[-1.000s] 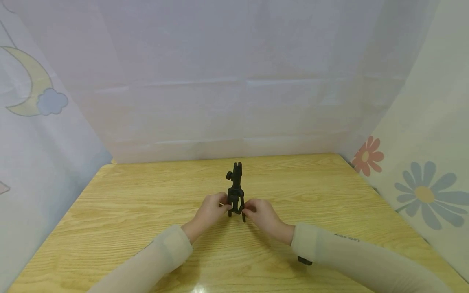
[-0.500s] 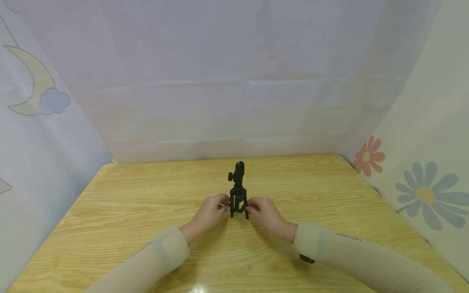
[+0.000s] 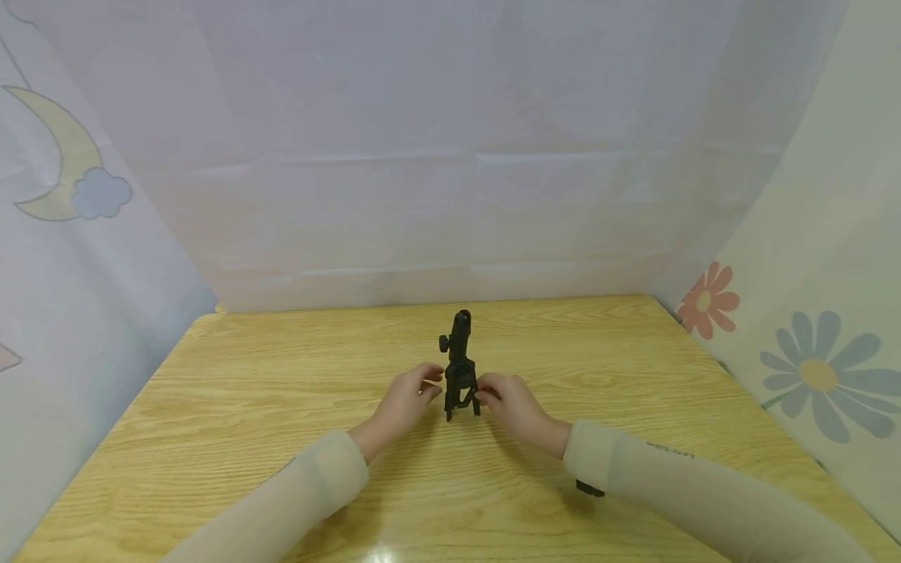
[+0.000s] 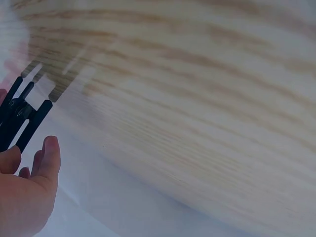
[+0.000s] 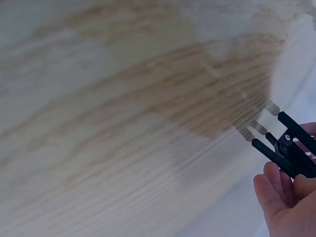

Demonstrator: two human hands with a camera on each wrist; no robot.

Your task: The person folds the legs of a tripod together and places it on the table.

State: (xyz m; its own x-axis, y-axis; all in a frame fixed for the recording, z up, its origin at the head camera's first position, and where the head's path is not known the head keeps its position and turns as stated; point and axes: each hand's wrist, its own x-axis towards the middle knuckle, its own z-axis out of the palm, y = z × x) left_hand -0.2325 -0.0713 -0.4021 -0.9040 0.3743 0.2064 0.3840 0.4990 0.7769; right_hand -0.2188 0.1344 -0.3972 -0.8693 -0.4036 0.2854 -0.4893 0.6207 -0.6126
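Observation:
A small black tripod [image 3: 460, 352] stands upright on the wooden table, its legs only slightly spread and a knob sticking out on its left side. My left hand [image 3: 401, 403] is just beside the left leg, thumb and fingers parted with a small gap to the tripod. On the other side, my right hand [image 3: 517, 410] pinches the right leg between thumb and fingers. In the left wrist view, the tripod's legs [image 4: 34, 126] show beyond the extended fingers. The right wrist view shows a leg [image 5: 271, 154] running down to the right thumb and fingers.
The wooden table [image 3: 267, 375] extends around the tripod on all sides. Pale fabric walls [image 3: 450, 195] enclose it at the back and sides, printed with a moon [image 3: 63, 148] and flowers [image 3: 816, 375]. A small black object [image 3: 589, 489] sits under the right cuff.
The tripod has shifted slightly right and turned a little, and its legs look differently angled. My left fingers have come away from the left leg and spread. The right hand stays at the right leg.

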